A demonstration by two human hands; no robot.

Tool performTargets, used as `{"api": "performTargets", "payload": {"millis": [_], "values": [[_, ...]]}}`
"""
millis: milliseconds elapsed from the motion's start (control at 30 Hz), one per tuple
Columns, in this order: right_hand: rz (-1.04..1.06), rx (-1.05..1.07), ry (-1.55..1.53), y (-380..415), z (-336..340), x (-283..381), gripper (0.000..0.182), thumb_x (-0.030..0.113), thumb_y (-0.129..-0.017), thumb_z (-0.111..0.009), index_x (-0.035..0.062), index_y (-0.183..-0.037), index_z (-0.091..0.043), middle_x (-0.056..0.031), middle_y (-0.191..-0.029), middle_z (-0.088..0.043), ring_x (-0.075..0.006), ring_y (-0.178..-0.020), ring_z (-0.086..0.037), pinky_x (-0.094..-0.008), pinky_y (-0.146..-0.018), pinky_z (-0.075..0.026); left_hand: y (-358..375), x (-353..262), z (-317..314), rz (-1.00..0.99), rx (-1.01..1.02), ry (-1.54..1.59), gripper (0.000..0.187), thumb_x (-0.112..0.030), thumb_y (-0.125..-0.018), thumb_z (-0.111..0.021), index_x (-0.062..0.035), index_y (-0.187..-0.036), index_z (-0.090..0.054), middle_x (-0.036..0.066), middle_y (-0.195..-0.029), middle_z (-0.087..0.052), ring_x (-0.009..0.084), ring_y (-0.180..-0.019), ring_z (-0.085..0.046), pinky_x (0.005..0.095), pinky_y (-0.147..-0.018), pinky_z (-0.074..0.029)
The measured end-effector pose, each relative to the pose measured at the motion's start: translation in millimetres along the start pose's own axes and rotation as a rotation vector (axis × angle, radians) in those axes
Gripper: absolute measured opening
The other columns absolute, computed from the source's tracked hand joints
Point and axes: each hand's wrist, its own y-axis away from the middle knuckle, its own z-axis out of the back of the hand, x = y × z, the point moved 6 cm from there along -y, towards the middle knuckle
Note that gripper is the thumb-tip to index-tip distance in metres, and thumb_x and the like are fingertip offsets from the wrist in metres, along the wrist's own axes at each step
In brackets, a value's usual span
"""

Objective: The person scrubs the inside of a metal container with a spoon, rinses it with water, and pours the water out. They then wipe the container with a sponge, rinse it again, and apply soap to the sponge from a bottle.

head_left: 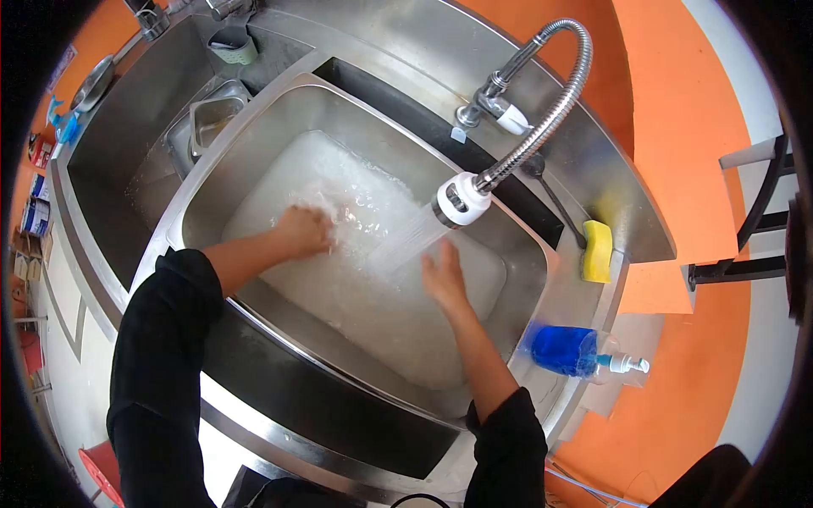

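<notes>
A large rectangular steel pan (279, 313) sits across the sink, holding cloudy whitish water (364, 313). My left hand (305, 230) is at the water's surface on the left side, beside bubbles and splashes; its fingers are blurred and partly hidden. Over the right part of the pan, my right hand (445, 275) has its fingers apart and holds nothing, close to the falling spray. Water streams from the white spray head (461, 201) on a flexible metal faucet hose (563, 106), landing between my two hands. What lies under the cloudy water I cannot make out.
Right of the pan are a yellow sponge (597, 251), a pump bottle of blue liquid (566, 350) and a dark long-handled utensil (555, 195). The left sink basin (110, 161) holds a small metal container (212, 118). A green caddy (233, 46) hangs at the back.
</notes>
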Motion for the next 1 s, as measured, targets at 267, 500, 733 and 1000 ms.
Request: {"api": "performTargets", "payload": {"millis": [267,500,733,1000], "values": [[0.25,0.651,0.53,43.9,-83.9,18.5,0.039,0.029,-0.084,-0.052,0.017,-0.12,-0.059,-0.0183,-0.12,-0.058,-0.0327,-0.118,-0.05,-0.066,-0.101,-0.023,27.6,-21.5,-0.5,-0.24,-0.046,-0.227,0.039,-0.034,-0.084,-0.047,-0.0113,-0.109,-0.066,0.011,-0.127,-0.055,0.0278,-0.127,-0.041,0.0452,-0.107,-0.026],[0.498,0.464,0.801,29.6,-96.1,39.4,0.026,0.024,-0.083,-0.051,0.0085,-0.091,-0.07,-0.0157,-0.096,-0.068,-0.0318,-0.102,-0.061,-0.0482,-0.101,-0.035,-15.1,15.2,-20.5,-0.271,-0.205,-0.444,0.044,-0.029,-0.08,-0.048,-0.0163,-0.12,-0.061,0.009,-0.121,-0.06,0.0244,-0.117,-0.053,0.0401,-0.101,-0.035],[0.208,0.53,0.593,25.9,-87.2,21.7,0.029,0.023,-0.087,-0.045,0.0096,-0.104,-0.065,-0.0161,-0.115,-0.06,-0.0337,-0.106,-0.058,-0.0482,-0.103,-0.033,-11.5,48.3,14.5,0.179,0.035,0.06,0.053,-0.029,-0.082,-0.046,-0.0169,-0.134,-0.048,0.009,-0.137,-0.048,0.0258,-0.13,-0.039,0.0441,-0.106,-0.031],[0.45,0.457,0.582,55.3,-66.4,68.4,0.029,0.018,-0.086,-0.048,0.0069,-0.111,-0.058,-0.0199,-0.119,-0.055,-0.0327,-0.108,-0.054,-0.0585,-0.095,-0.035,-1.6,5.9,11.1,-0.048,0.037,-0.01,0.06,-0.048,-0.088,-0.045,-0.0181,-0.139,-0.04,0.014,-0.141,-0.041,0.0338,-0.13,-0.037,0.0579,-0.105,-0.025]]}}
